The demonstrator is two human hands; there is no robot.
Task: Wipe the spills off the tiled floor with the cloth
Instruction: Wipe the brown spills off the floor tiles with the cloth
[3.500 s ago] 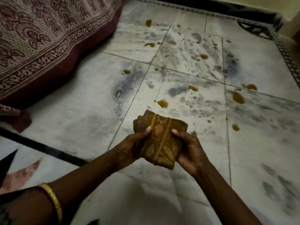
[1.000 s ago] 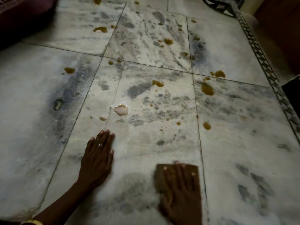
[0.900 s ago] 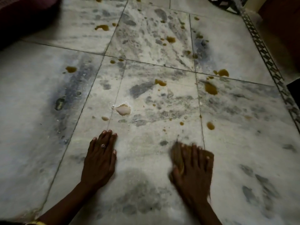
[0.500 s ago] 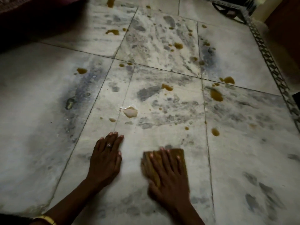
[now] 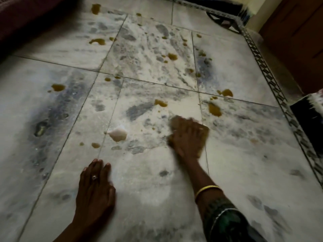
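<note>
The soft, limp cloth (image 5: 176, 120) (mid-frame) is best pressed under the flat, open right hand (image 5: 187, 137); the left hand (image 5: 95, 191) is laid flat, empty.

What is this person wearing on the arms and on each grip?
The left grip has a ring with a small pale stone on one finger. The right wrist carries a thin yellow bangle, above it a dark green patterned sleeve with pale trim.
</note>
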